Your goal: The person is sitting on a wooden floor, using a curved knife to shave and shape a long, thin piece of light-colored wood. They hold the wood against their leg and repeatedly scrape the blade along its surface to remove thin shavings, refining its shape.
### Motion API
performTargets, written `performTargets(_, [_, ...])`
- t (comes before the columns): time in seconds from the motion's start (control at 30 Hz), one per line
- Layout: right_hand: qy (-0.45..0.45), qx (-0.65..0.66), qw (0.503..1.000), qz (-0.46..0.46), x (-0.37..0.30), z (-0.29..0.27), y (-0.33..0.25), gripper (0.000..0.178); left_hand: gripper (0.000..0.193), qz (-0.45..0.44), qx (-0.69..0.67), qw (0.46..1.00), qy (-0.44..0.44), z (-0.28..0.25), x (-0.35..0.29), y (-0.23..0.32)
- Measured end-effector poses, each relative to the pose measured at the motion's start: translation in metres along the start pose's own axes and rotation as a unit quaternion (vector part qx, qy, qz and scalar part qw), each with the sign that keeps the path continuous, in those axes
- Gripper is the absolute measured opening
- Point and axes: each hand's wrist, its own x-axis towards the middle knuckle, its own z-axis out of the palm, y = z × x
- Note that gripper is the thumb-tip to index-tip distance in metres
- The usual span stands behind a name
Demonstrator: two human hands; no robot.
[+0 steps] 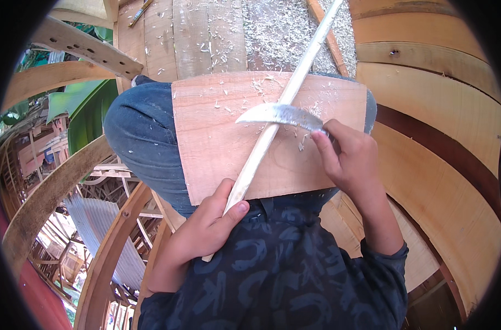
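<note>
My left hand (216, 217) is closed round the lower part of a long pale wooden stick (260, 148). The stick slants up and to the right across a flat wooden board (217, 143) lying on my lap. My right hand (349, 154) grips a knife with a curved blade (286, 114); its handle is hidden in my fingers. The blade lies across the stick around mid-board, its tip pointing left. Small wood shavings (261, 85) are scattered on the board.
Many shavings (278, 33) cover the plank floor (193, 38) ahead. A narrow wooden strip (328, 38) lies there, near the stick's far end. Curved planks (426, 93) rise on the right. Curved wooden ribs (105, 258) stand on the left, with leaves (88, 110) and corrugated sheet (105, 231) beyond.
</note>
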Motion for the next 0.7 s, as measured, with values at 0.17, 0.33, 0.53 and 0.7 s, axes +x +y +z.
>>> performTargets(0.17, [0.059,-0.024,0.996,0.064,0.024,-0.011,0.032,0.028,0.033,0.004,0.019,1.000,0.003,0.000,0.000,0.001])
performTargets(0.33, [0.050,0.014,0.997,0.058,0.011,-0.010,0.018,0.027,0.035,0.001,0.026,1.000,0.003,-0.004,-0.001,-0.002])
performTargets(0.53, [-0.038,0.009,0.999,0.000,-0.029,0.006,-0.004,0.033,0.039,-0.024,0.058,0.998,0.002,-0.002,0.000,0.005])
performTargets(0.7, [0.022,-0.055,0.998,-0.022,-0.015,0.011,0.012,0.036,0.041,-0.011,0.096,0.995,0.034,0.004,-0.001,0.012])
